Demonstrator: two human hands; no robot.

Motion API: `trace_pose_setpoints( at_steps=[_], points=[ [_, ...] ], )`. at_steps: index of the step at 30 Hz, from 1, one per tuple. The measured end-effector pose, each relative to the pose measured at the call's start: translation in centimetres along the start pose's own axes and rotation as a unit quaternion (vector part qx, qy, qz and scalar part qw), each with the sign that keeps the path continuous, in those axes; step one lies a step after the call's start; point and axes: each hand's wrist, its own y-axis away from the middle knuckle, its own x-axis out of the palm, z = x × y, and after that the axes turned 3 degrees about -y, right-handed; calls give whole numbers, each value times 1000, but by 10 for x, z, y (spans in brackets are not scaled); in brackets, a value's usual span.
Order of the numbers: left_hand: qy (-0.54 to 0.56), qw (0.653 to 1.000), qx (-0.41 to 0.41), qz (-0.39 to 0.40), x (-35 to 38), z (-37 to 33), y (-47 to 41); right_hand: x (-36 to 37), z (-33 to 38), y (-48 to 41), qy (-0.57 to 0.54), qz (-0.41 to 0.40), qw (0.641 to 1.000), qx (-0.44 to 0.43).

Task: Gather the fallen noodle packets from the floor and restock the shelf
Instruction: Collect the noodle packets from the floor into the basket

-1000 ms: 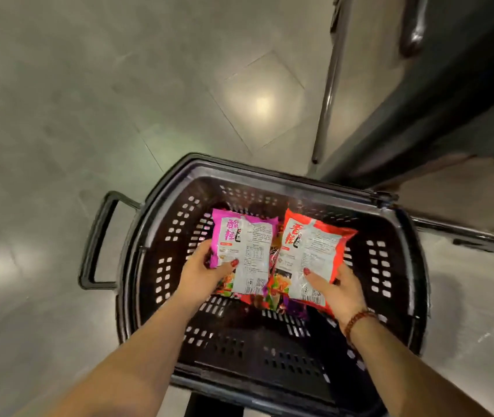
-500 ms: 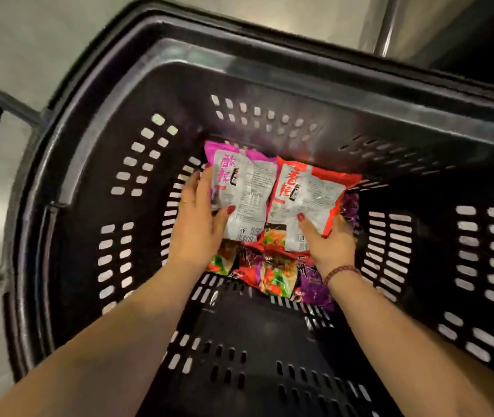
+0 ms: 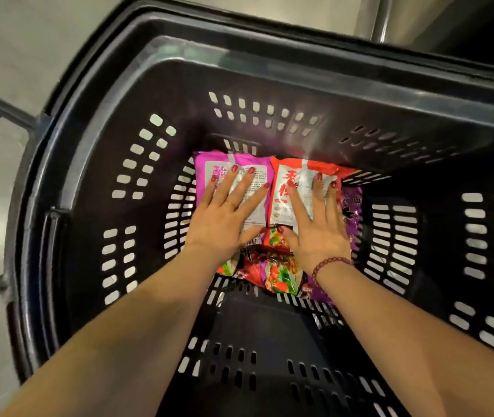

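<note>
Magenta noodle packet [image 3: 209,168] and red noodle packet [image 3: 302,173] lie side by side, edges touching, at the far end of the black basket [image 3: 119,115], on top of other packets [image 3: 278,273]. White panels face up; long axes run near-to-far. Each carries large red Chinese characters (fine print too small to read). Left hand [image 3: 224,218] lies flat on the magenta one, fingers straight and spread, gripping nothing. Right hand [image 3: 318,233] lies likewise on the red one. A purple packet [image 3: 351,206] shows beside the right hand
</note>
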Motion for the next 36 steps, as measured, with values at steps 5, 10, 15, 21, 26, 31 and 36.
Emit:
trace_pose_setpoints(
  at_steps=[5,10,15,21,26,31,36],
  points=[
    [46,996,-21,77,-38,-6,5,-25,0,14,-15,-16,1000,-1],
    [87,996,-11,36,-117,-14,25,-84,2,65,-69,-59,996,-9],
    [146,989,1,-1,-228,-36,52,-176,10,141,-59,-106,993,5],
    [146,985,70,-55,-378,-76,89,-296,14,260,-67,-175,980,68],
    [96,979,168,-61,-474,-119,105,-358,-4,362,-53,-230,965,113],
    [57,962,262,-53,-539,-186,113,-376,-37,452,-82,-272,937,201],
    [16,929,366,-51,-573,-284,123,-357,-86,538,-128,-289,908,275]
  ],
)
